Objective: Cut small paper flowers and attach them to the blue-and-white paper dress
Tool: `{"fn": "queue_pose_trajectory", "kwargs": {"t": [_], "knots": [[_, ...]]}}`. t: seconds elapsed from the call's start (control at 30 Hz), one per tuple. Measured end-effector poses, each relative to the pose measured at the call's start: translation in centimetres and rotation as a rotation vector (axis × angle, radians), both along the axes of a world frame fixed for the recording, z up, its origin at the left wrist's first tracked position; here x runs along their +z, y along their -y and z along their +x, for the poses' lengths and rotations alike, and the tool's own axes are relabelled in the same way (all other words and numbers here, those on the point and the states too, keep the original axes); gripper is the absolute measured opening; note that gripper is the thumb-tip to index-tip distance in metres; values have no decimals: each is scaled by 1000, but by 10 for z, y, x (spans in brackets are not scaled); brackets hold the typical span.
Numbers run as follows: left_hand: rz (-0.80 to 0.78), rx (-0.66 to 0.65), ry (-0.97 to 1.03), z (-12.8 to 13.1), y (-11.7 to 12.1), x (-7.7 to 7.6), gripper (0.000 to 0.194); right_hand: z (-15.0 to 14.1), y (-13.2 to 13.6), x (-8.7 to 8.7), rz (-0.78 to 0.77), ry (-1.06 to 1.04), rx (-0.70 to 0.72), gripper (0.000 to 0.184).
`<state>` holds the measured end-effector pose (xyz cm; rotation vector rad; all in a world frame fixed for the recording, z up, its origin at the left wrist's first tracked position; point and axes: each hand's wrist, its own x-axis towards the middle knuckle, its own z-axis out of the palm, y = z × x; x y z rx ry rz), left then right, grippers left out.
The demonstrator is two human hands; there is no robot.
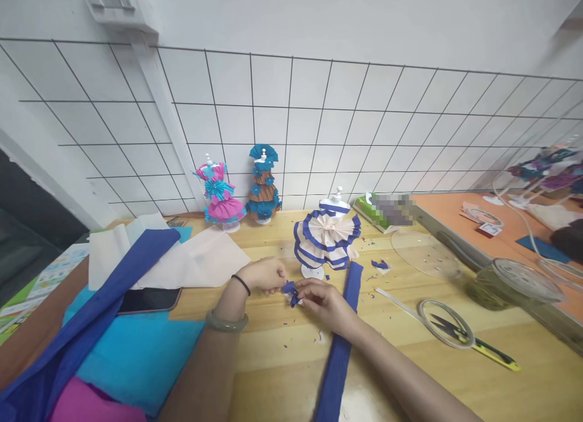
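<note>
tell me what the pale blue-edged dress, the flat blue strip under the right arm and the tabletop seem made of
Pale dress: likely crepe paper, matte, judging by its fan pleats and ruffles.
Blue strip: probably similar paper, dull and softly creased; thin cloth isn't ruled out.
Tabletop: wood or wood-print laminate, grained, with a slight sheen.

Under bright light, the table (268,373) gleams faintly; picture edges look stretched.

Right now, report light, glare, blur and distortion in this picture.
All in the head view: soft, even light, pale glare on the near tabletop; gridded wall skewed toward the sides; pixelation over part of the green pack; folds of the blue paper piece too soft to read.
</note>
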<state>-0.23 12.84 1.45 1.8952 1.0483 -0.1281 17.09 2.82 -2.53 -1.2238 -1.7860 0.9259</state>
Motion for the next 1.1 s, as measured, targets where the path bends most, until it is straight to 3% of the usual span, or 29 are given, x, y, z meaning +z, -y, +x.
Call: {"fn": "queue_pose_trajectory", "kwargs": {"t": [0.13,0.3,0.7,0.9,1.1], "knots": [[-16,8,56,0,0,-1,15,1,-3,-5,-57,-95,-17,4],[-59,27,179,0,0,-3,22,1,-4,-10,-222,-254,-36,20],[-161,60,354,6,4,7,23,-2,-2,7,-514,-432,-106,32],[-192,66,368,7,3,3,28,-17,-5,0,-442,-380,-159,47],[-204,66,371,5,1,-1,26,-20,-9,-7,-401,-359,-179,44]]}}
